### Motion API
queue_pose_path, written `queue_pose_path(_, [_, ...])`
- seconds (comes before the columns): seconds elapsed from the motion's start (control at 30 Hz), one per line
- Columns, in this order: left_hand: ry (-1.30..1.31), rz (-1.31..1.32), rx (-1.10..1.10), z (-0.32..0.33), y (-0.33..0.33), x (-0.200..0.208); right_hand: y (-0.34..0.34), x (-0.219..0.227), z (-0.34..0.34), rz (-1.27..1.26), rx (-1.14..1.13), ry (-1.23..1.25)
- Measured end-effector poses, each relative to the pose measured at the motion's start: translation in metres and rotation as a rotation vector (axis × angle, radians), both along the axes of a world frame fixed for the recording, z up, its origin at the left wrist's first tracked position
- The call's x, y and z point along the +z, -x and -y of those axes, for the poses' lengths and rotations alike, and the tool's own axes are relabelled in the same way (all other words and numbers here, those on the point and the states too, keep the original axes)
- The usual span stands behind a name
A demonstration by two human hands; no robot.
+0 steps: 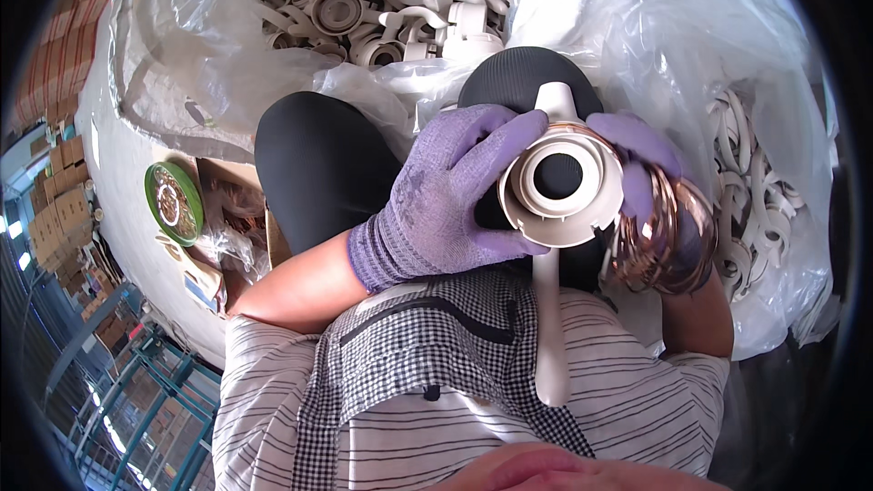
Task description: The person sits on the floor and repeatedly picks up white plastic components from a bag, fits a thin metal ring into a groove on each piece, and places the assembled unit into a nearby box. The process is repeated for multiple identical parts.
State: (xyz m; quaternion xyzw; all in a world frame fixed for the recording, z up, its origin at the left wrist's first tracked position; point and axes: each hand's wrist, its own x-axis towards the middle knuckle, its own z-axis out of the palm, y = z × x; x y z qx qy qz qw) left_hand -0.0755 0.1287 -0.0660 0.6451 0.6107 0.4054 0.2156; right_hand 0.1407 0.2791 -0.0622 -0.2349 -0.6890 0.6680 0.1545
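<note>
Clear plastic sheeting (627, 9) lies ahead — a pale plastic ring (589, 195) sits between the left hand (446, 186), pinching it, and the right hand (647, 159), touching it — grip unclear — and hung with copper hoops (659, 241).

A pale floor (132, 250) ran along the left. On it, from where I stood, sat an open cardboard box (235, 171) with a round green tray (194, 189) just beside. Ahead, a large clear plastic bag (195, 45) spread wide, heaped with cream plastic parts (336, 11). A second translucent bag (777, 314) sagged at the right, full of curved cream pieces (757, 205); its underside was hidden.
</note>
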Motion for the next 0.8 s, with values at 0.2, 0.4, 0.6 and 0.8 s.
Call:
queue_pose_path(0.2, [-0.023,0.027,-0.021,0.004,-0.002,-0.005,0.005,0.010,0.003,-0.005,0.011,0.014])
queue_pose_path(0.4, [-0.022,0.048,-0.012,0.008,-0.003,-0.006,0.002,-0.016,0.003,-0.120,-0.003,0.352])
queue_pose_path(0.6, [-0.030,-0.037,-0.008,0.010,-0.002,-0.001,0.008,-0.014,0.015,-0.205,-0.060,0.307])
queue_pose_path(0.8, [-0.009,-0.081,0.003,0.021,-0.005,0.016,0.007,-0.008,0.014,-0.150,0.111,-0.257])
